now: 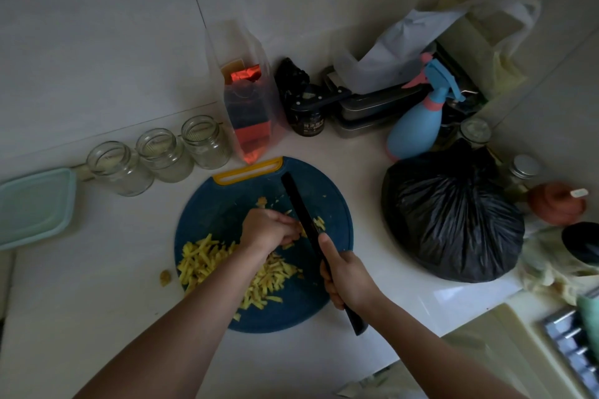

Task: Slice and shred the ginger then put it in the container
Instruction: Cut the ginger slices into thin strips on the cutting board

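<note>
My left hand (269, 230) is knuckles-up on the board, its fingers (287, 225) curled down and pinching a bit of ginger (303, 232) tight against the side of the blade. My right hand (346, 275) is wrapped around the handle of the one black knife (301, 214), with the thumb lying up along it. The blade runs away from me across the board, its edge down in the ginger. A few cut bits (319, 223) lie just on the blade's far side.

One loose heap of ginger shreds (207, 259) spreads under my left forearm, on the near-left part of the round blue cutting board (324, 191). One stray ginger scrap (165, 278) sits off the board on the white counter (97, 301).

Behind the board, three open glass jars (163, 154) stand in a row along the wall. Left of them, at the edge of view, is one pale green lidded container (35, 207), well apart from the ginger. To the right sit one black rubbish bag (453, 220) and one blue spray bottle (418, 126), and beyond them two small jars with metal lids (522, 168).
</note>
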